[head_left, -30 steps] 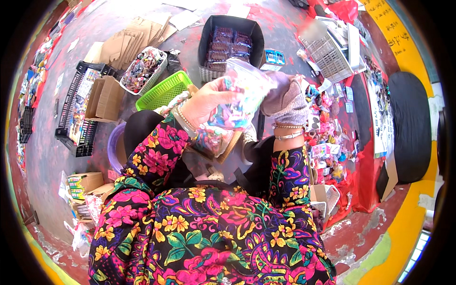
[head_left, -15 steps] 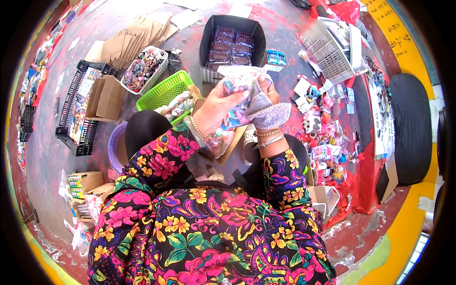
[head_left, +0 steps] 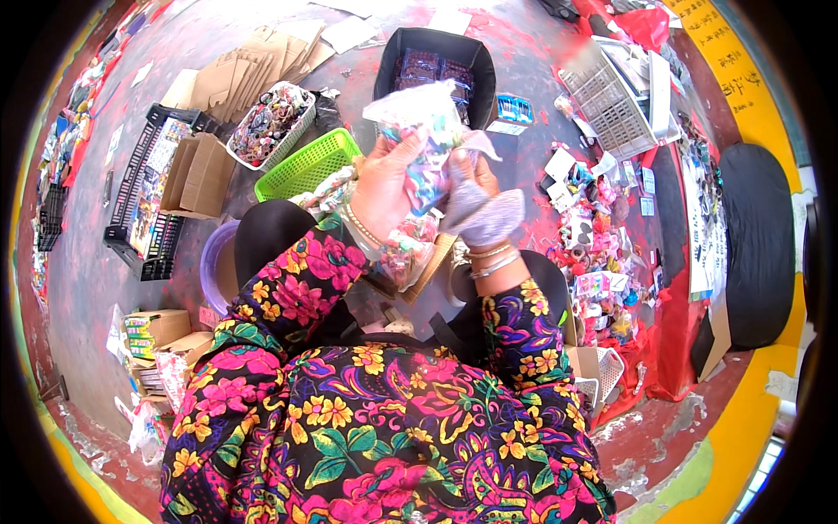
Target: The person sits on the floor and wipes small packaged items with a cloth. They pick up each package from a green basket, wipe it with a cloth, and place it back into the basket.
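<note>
Between my hands is a clear plastic bag (head_left: pixel 425 131) filled with small colourful pieces, too jumbled to name. My left hand (head_left: pixel 388 179), bare with a beaded bracelet, grips its left side. My right hand (head_left: pixel 478 196) wears a grey glove that leaves the thumb and some fingertips bare; it pinches the bag's right side. Below the hands, between my knees, a cardboard box (head_left: pixel 426 266) holds more bagged colourful pieces (head_left: pixel 404 258). White, twisted bundles (head_left: pixel 334 194) lie beside the left wrist, at the edge of a green basket (head_left: pixel 310 166).
Ahead stands a black bin (head_left: pixel 478 65) with dark packs inside, a small blue-and-white box (head_left: pixel 511 113) next to it. A white basket (head_left: pixel 301 122) of trinkets, a black crate (head_left: pixel 131 231) and an open carton (head_left: pixel 205 175) stand left. Small goods (head_left: pixel 602 253) cover the floor at right.
The bag has been raised and tilted upright, shifting slightly left. My left hand has moved a little left, and my right hand has turned with its fingers lower along the bag.
</note>
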The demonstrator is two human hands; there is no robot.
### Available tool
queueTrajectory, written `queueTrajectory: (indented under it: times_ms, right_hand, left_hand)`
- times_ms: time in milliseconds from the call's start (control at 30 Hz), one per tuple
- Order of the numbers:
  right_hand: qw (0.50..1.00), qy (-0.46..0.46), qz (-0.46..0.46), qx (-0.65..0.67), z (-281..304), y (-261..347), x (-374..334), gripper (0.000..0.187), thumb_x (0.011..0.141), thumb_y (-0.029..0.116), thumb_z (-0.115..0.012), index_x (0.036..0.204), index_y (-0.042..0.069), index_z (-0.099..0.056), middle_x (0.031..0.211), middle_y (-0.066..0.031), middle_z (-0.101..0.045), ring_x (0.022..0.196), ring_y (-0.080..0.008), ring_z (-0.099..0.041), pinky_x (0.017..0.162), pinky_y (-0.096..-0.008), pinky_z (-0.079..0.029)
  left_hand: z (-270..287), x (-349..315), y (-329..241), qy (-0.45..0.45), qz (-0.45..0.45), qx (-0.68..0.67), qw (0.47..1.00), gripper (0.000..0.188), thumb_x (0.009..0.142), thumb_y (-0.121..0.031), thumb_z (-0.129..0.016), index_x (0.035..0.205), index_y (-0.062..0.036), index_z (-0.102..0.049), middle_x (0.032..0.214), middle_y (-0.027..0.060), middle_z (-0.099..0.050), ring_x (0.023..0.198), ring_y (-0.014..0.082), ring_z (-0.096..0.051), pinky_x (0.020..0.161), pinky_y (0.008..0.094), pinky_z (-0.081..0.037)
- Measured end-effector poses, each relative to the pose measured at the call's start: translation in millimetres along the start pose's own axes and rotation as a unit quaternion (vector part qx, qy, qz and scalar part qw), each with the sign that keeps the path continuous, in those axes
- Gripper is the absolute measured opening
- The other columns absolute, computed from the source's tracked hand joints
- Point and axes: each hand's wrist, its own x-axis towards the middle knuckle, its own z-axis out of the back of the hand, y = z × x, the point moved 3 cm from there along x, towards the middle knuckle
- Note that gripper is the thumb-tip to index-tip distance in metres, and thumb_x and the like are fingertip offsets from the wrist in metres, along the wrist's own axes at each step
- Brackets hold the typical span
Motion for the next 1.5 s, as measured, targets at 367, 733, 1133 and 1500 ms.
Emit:
queueTrajectory:
  times_ms: [367,733,1133,1500]
  right_hand:
    - [0.989,-0.019,-0.02,0.142,0.9,7.3,-4.4,0.046,0.095,0.042,-0.04,0.101,0.001,-0.059,0.084,-0.0083,-0.061,0.076,-0.016,-0.059,0.067,-0.0291,-0.048]
    - [0.94,-0.098,-0.014,0.327,-17.7,-29.8,6.4,0.031,0.093,0.033,-0.049,0.109,0.007,-0.052,0.099,-0.0067,-0.06,0.088,-0.0183,-0.06,0.076,-0.0316,-0.051]
    - [0.989,-0.033,0.116,0.087,-10.8,-1.5,5.2,0.046,0.096,0.043,-0.033,0.106,0.004,-0.053,0.101,-0.008,-0.058,0.094,-0.0215,-0.055,0.087,-0.0373,-0.043]
    - [0.989,0.141,0.05,-0.015,-2.9,-8.2,-10.0,0.041,0.083,0.029,-0.054,0.113,0.0,-0.05,0.104,-0.0111,-0.059,0.093,-0.0212,-0.058,0.079,-0.0322,-0.049]
  left_hand:
    - [1.3,-0.1,2.5,-0.005,0.055,-0.048,0.997,0.028,0.088,-0.017,-0.059,0.113,-0.0062,-0.053,0.107,0.0078,-0.06,0.098,0.0231,-0.059,0.085,0.0414,-0.048]
    - [-16.4,-16.5,16.1,-0.037,-0.063,0.015,0.997,0.029,0.09,-0.018,-0.056,0.116,-0.008,-0.05,0.109,0.0052,-0.057,0.104,0.0197,-0.054,0.09,0.0383,-0.043]
    - [6.3,9.5,-10.8,0.04,-0.011,-0.057,0.998,0.028,0.091,-0.017,-0.053,0.115,-0.0051,-0.051,0.113,0.0103,-0.058,0.107,0.0233,-0.055,0.095,0.0408,-0.041]
    - [23.2,-25.7,-200.8,0.03,-0.181,0.159,0.97,0.03,0.09,-0.013,-0.054,0.118,-0.0041,-0.047,0.11,0.008,-0.058,0.105,0.0202,-0.056,0.089,0.0388,-0.046]
